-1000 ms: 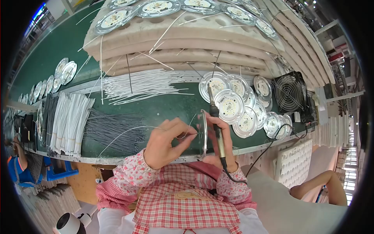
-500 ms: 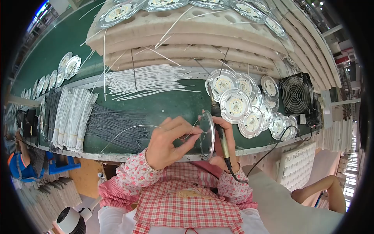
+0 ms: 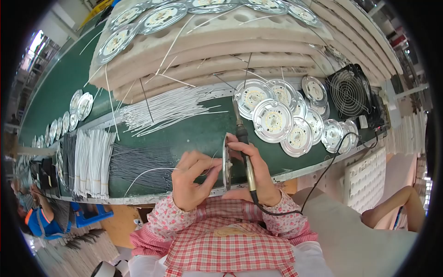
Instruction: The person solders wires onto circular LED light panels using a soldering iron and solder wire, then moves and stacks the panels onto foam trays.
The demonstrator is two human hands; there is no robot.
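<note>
My left hand [image 3: 191, 177] is closed in a pinch around a thin wire [image 3: 146, 171], whose pale tail curves off to the left. A fine loop shows by the fingertips, close to the face of a round LED lamp disc [image 3: 226, 162]. That disc stands nearly edge-on between my hands. My right hand [image 3: 258, 173] grips a soldering iron [image 3: 249, 173] and also steadies the disc at its rim. The iron's tip points up and away; its black cable loops off to the right. The disc's far side is hidden.
Several LED discs [image 3: 273, 121] lie in a pile, with a black fan [image 3: 347, 92] beyond. White wires [image 3: 161, 111], bundled white wires [image 3: 92, 159] and grey wires [image 3: 140, 161] lie leftward. Stacked foam trays [image 3: 212, 51] carry more discs. Another person's arm [image 3: 397, 207] is at right.
My view has shifted slightly. Both hands, with the disc and soldering iron, appear lower and a little further left. The disc has turned more edge-on; the wire remains in my left hand.
</note>
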